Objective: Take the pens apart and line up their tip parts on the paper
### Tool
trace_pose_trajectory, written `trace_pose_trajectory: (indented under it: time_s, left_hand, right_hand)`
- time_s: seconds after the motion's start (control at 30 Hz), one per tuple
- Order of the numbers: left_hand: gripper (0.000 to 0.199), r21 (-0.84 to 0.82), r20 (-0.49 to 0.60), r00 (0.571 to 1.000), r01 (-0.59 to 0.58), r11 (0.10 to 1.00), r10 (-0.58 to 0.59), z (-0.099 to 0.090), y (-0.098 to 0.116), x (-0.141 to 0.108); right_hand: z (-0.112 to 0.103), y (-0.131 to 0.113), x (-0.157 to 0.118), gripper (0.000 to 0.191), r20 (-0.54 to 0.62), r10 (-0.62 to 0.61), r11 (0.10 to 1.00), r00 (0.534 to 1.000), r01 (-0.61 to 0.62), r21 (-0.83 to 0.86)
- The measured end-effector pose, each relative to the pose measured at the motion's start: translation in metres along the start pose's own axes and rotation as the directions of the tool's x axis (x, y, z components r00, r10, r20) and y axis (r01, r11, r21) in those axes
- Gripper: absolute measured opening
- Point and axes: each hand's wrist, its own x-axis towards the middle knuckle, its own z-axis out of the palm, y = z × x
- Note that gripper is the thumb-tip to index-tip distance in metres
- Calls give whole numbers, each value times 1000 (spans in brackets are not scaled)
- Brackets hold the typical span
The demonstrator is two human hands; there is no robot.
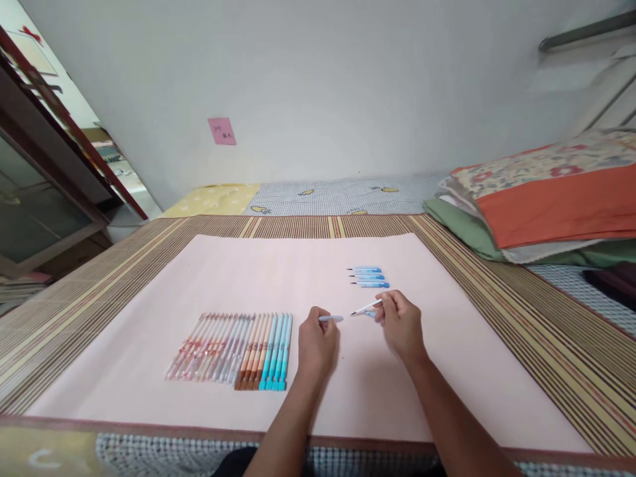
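Note:
My left hand pinches a short pale blue tube, seemingly a pen cap, pointing right. Across a small gap, my right hand grips a slim white pen whose dark tip points left toward the cap. Just under that pen shows a small blue piece; whether it lies on the sheet or is in my fingers I cannot tell. Beyond my right hand, several short blue pieces lie stacked in rows with white, dark-tipped pens beside them.
A row of pens lies left of my left hand: clear patterned ones, peach and brown ones, turquoise ones. Beneath is a pale pink sheet on a striped mat. Folded bedding is piled at the right, by the wall.

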Motion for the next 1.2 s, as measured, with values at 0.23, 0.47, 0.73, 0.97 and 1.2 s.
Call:
trace_pose_trajectory:
  time_s: [0.23,0.47,0.73,0.97,1.2]
  left_hand:
    - [26,-589,164,949,314,745,-271,6,0,8]
    - [12,67,-10,998,-60,996,61,-11,4,5]
    - [13,259,84,984,-173,950,156,-16,5,5]
    - [8,132,44,986,-166,977,162,-19,-9,13]
    - [21,-191,-3,999,31,981,-32,-18,-1,17]
  right_hand:
    - [2,9,4,40,-5,123,971,992,-119,207]
    - [1,3,3,44,-54,93,983,994,-83,166]
    - [5,-4,-5,44,23,-40,998,999,39,39]
    - [3,-1,-3,40,15,-52,998,999,52,42]
    - [6,-6,-4,41,76,7,995,997,-15,100]
